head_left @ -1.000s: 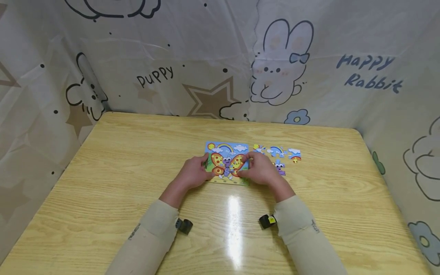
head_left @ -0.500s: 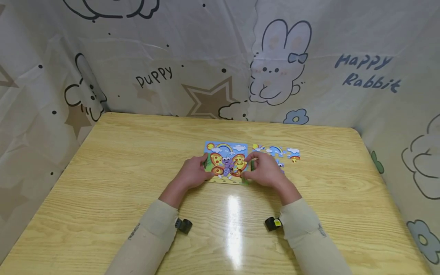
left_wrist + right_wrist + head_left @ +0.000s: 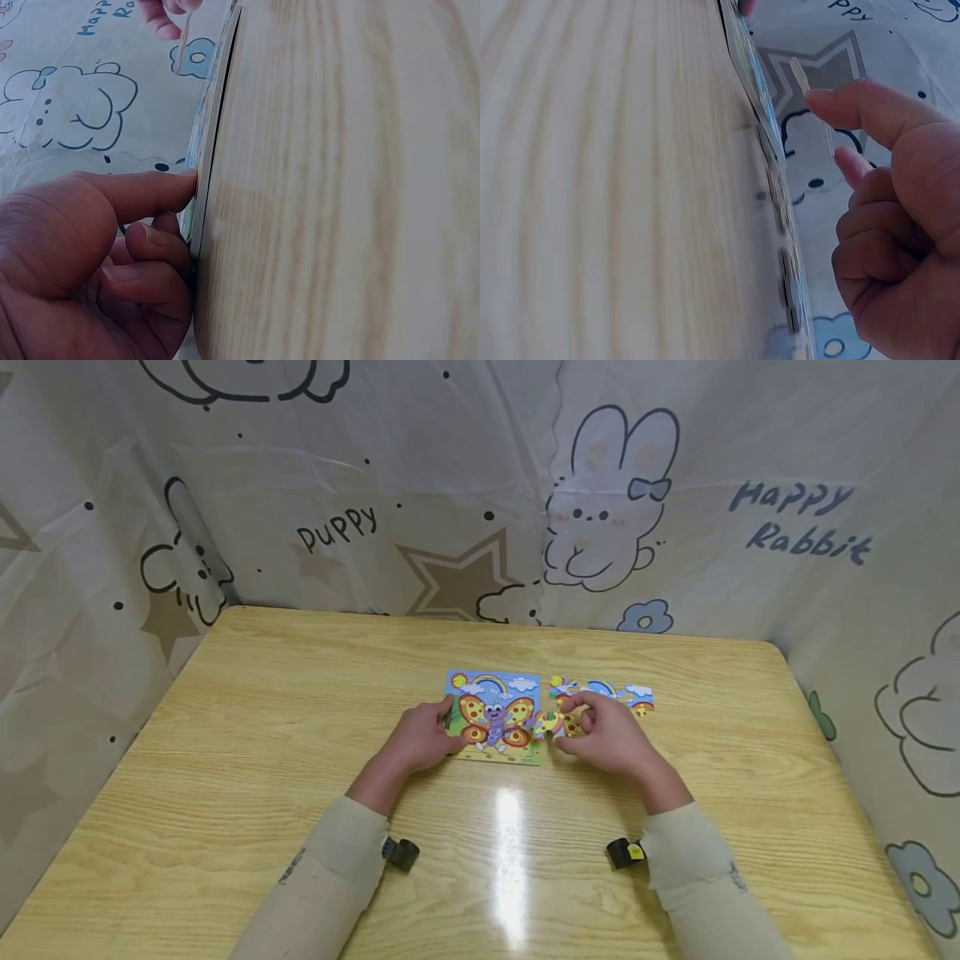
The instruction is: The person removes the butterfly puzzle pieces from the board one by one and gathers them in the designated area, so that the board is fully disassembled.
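Note:
A butterfly picture puzzle board (image 3: 495, 714) lies flat on the table. My left hand (image 3: 425, 737) holds its left edge; in the left wrist view, one finger of this hand (image 3: 82, 247) meets the thin side of the board (image 3: 214, 150) while the others are curled. Just right of the board, my right hand (image 3: 611, 735) pinches a yellow and red puzzle piece (image 3: 550, 724) between thumb and a finger. That piece (image 3: 802, 79) appears nearly edge-on, raised off the tabletop, in the right wrist view.
Several other puzzle pieces (image 3: 641, 696) lie to the right of the board, partly hidden by my right hand. The wooden table (image 3: 315, 660) runs back to a printed cloth wall (image 3: 450, 485).
My right hand has moved right, away from the board, bringing the pinched puzzle piece off the butterfly's right wing to beside the board. My left hand has stayed at the board's left edge.

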Demonstrator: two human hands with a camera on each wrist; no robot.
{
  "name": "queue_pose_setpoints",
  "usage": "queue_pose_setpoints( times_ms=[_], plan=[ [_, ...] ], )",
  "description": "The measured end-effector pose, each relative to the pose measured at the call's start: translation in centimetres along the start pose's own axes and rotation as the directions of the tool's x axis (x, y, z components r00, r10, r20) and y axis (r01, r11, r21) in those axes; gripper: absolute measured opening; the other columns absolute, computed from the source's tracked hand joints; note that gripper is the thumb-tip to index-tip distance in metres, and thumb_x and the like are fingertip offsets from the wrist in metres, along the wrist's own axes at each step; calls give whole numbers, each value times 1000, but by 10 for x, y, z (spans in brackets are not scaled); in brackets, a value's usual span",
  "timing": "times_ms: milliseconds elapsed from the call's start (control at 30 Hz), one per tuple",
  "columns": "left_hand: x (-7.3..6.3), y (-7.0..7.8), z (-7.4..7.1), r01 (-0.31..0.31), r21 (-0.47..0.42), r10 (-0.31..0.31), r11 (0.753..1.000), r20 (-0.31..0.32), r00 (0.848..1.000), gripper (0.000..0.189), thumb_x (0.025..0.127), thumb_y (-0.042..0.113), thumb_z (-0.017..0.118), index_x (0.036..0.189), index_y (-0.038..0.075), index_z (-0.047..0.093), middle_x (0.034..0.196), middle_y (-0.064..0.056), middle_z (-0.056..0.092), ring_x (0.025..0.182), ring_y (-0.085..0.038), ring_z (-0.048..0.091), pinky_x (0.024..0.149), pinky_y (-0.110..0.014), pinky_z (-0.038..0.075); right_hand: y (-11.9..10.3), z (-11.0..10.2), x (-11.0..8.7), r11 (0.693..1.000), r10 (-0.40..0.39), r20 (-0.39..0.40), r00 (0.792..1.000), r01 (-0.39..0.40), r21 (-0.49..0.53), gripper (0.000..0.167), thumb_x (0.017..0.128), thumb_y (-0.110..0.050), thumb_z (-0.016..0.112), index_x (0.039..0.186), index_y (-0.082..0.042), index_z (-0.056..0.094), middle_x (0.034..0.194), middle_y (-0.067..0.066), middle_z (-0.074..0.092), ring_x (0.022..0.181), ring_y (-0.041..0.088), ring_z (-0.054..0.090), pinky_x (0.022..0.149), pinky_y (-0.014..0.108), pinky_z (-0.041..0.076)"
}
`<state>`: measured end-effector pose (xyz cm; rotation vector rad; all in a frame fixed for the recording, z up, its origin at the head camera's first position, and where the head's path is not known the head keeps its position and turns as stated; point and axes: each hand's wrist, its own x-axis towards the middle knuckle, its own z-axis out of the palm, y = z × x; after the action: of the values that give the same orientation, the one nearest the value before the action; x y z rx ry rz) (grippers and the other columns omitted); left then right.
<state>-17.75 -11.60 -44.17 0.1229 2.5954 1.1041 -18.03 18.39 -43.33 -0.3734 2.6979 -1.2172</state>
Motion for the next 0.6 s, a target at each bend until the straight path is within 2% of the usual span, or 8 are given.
queue_pose_setpoints(
  times_ms=[67,100,167,233,300,467,600],
  plan=[
    [0,0,-1,0,9,0,1000,-1,1000,82,88,25,78,153,1,36,64,-4,46,57,-17,40,61,-32,37,4,-4,-2,1000,2,-1,1000,-2,9,42,76,-17,87,110,-9,63,62,-1,34,54,16,31,58,35,32],
    [0,0,-1,-1,16,1,1000,-4,1000,81,87,26,78,153,1,36,71,-8,55,64,-19,48,66,-33,41,6,-6,-4,1000,1,-2,1000,-1,9,42,77,-17,87,110,-9,63,62,-1,34,54,16,31,58,35,33],
    [-1,-1,-2,-4,31,4,1000,-5,1000,81,87,28,78,153,2,37,97,-17,66,87,-26,60,81,-37,47,11,-9,-6,1000,-5,-9,1000,5,15,42,77,-17,87,110,-9,63,63,-1,33,54,16,30,59,36,33],
    [-1,-2,-3,-4,44,4,999,0,1000,81,88,30,77,153,3,38,128,-21,60,117,-33,56,97,-43,43,15,-13,-9,1000,-11,-18,1000,11,22,42,78,-16,87,111,-8,62,63,-1,32,54,16,31,58,35,34],
    [-1,-2,-5,-4,46,4,999,9,1000,80,88,32,77,153,4,38,146,-21,47,135,-37,41,106,-47,36,19,-17,-12,1000,-12,-27,1000,13,25,41,78,-16,87,111,-8,63,62,-2,31,54,16,31,57,35,33],
    [-2,0,-11,5,39,-6,999,24,1000,88,86,35,79,155,4,34,150,-20,43,138,-37,36,109,-49,33,28,-29,-20,1000,4,-41,999,-3,28,40,80,-17,87,111,-8,62,63,-1,30,55,16,32,58,34,34],
    [-4,0,-14,-8,80,4,997,45,999,97,79,33,86,155,4,34,149,-20,44,138,-37,38,109,-48,33,36,-40,-27,1000,9,-59,998,-8,13,42,80,-19,86,112,-6,62,62,-1,29,55,14,30,58,34,32]
  ],
)
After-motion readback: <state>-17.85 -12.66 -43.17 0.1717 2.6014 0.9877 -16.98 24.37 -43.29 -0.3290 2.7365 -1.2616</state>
